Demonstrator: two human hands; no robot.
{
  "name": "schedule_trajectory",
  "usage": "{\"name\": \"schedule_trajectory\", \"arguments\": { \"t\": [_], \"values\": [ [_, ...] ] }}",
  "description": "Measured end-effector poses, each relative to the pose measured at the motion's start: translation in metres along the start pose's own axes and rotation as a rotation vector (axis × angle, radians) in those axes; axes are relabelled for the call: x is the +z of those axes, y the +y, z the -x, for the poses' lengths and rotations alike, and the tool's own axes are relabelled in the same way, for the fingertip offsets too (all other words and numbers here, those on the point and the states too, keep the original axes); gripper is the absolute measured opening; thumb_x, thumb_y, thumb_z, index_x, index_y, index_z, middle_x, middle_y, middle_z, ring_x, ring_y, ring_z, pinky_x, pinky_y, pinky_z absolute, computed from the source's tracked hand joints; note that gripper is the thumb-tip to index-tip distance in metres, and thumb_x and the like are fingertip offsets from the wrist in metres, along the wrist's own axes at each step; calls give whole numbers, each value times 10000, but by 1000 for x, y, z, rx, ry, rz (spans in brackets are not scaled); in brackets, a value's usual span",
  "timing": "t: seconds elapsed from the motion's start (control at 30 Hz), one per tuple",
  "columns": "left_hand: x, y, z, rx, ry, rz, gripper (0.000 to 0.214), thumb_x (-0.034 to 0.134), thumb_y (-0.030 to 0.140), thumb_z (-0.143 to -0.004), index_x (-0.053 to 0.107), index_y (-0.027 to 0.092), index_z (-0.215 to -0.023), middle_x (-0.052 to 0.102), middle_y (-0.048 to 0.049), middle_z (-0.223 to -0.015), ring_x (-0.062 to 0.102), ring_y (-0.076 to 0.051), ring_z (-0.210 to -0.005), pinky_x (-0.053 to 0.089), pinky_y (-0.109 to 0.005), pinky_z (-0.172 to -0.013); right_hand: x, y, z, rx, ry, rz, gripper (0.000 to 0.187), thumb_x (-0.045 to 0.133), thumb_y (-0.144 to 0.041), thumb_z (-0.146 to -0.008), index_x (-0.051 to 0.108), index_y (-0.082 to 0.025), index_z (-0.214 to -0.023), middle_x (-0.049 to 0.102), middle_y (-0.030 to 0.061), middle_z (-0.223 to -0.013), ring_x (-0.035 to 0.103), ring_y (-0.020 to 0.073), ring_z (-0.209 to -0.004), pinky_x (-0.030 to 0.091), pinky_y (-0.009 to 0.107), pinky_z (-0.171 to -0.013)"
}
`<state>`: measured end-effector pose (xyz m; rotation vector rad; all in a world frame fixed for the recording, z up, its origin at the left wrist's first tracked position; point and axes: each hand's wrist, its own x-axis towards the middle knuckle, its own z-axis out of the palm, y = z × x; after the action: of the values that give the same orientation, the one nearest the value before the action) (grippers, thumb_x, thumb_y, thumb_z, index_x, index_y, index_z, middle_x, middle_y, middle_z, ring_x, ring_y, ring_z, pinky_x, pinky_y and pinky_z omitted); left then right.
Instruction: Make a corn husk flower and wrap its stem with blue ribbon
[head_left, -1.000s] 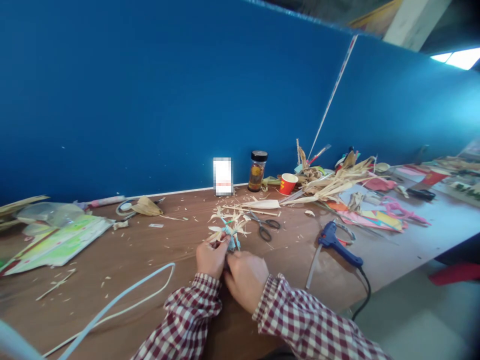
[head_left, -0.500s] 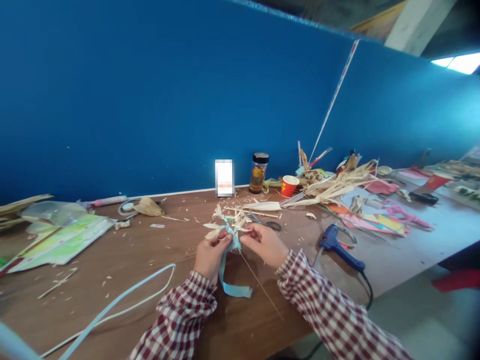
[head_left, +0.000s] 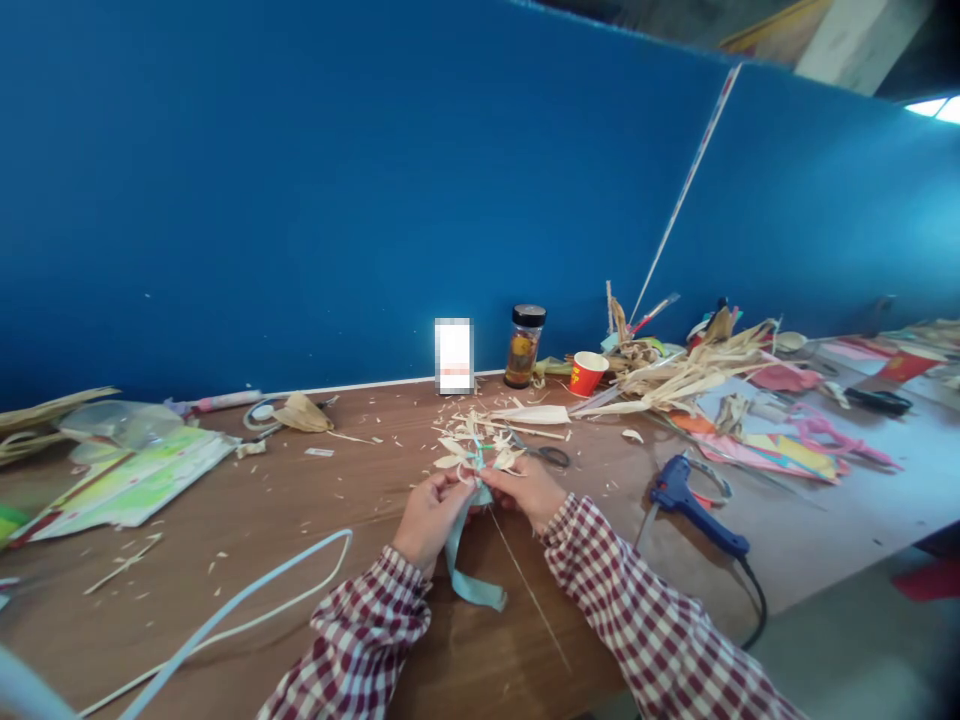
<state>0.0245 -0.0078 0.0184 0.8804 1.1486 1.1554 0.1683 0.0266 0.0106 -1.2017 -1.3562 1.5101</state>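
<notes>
Head view: pale, spiky husk piece (head_left: 452, 462) with flat light-blue strip (head_left: 469, 588) trailing from it, located in front and left of the clear, black-lidded jar (head_left: 523, 350), held in narrow fingertip pinches by left hand (head_left: 429, 515) and right hand (head_left: 534, 492). Dark-handled scissors (head_left: 538, 452) lie in front of the jar; red paper cup (head_left: 589, 377), just right of it; blue plastic glue gun (head_left: 697, 508), front right.

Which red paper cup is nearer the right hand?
The red paper cup just right of the black-lidded jar; the other red cup is much farther right, past the corn husks.
</notes>
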Motion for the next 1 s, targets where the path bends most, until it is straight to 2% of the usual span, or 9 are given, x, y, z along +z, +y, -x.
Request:
{"name": "schedule_trajectory", "arguments": {
  "t": [0.07,0.13,0.23,0.3,0.5,0.73,0.8,0.9,1.0],
  "values": [
    [0,0,2,2,-52,-100,422,691,377,-600,593,149,-943,671,-57,-754,617,-149,-624,476,-242,-550,-1,4,-1,-7,45,-14,341,634,-462,-653,619,-131,-731,462,-44,-503,363,58,-445,282,180,-414],
    [-1,-2,2,113,-86,-193,486,718,316,-570,566,159,-1004,663,-62,-789,622,-166,-690,486,-261,-604,-3,7,-3,-54,64,35,354,615,-474,-668,618,-126,-731,449,-47,-491,351,60,-438,279,188,-416],
    [-5,-8,0,330,-35,-287,489,713,240,-561,565,163,-1021,648,-68,-835,616,-179,-786,476,-283,-726,-5,11,-4,-131,95,143,379,583,-499,-684,607,-121,-664,467,-35,-495,376,71,-452,302,199,-434],
    [-7,-10,-2,384,5,-354,385,676,254,-604,595,165,-969,647,-54,-792,614,-173,-744,473,-281,-717,-6,12,-4,-151,104,169,378,574,-500,-688,605,-124,-662,481,-32,-503,393,76,-460,315,200,-443],
    [-11,-9,-5,365,20,-467,158,602,313,-678,667,180,-732,669,-32,-679,606,-168,-632,458,-251,-616,-6,9,-1,-162,112,162,355,583,-473,-691,634,-124,-726,514,-29,-535,412,79,-480,336,199,-461],
    [-9,-9,-5,352,51,-472,180,579,328,-695,674,184,-751,662,-28,-624,593,-169,-558,448,-259,-572,-3,10,0,-180,126,188,373,589,-482,-683,644,-113,-699,488,-27,-509,391,80,-469,320,205,-460],
    [-7,-5,0,431,139,-520,204,586,314,-696,679,197,-833,685,-54,-757,616,-197,-692,456,-285,-673,-3,9,0,-184,134,197,375,584,-485,-686,640,-114,-698,475,-28,-501,382,81,-465,305,205,-447],
    [-1,0,11,650,371,-640,226,592,290,-706,671,217,-903,662,-74,-919,577,-222,-885,404,-318,-830,-3,5,2,-190,185,238,375,570,-486,-692,630,-118,-654,465,-27,-493,357,80,-455,287,208,-436],
    [9,1,21,730,309,-620,167,583,263,-721,687,228,-847,665,-60,-853,585,-196,-793,426,-281,-770,-3,-1,5,-199,254,312,376,562,-473,-695,599,-122,-563,445,-29,-465,334,79,-450,279,211,-437]
  ]
}}
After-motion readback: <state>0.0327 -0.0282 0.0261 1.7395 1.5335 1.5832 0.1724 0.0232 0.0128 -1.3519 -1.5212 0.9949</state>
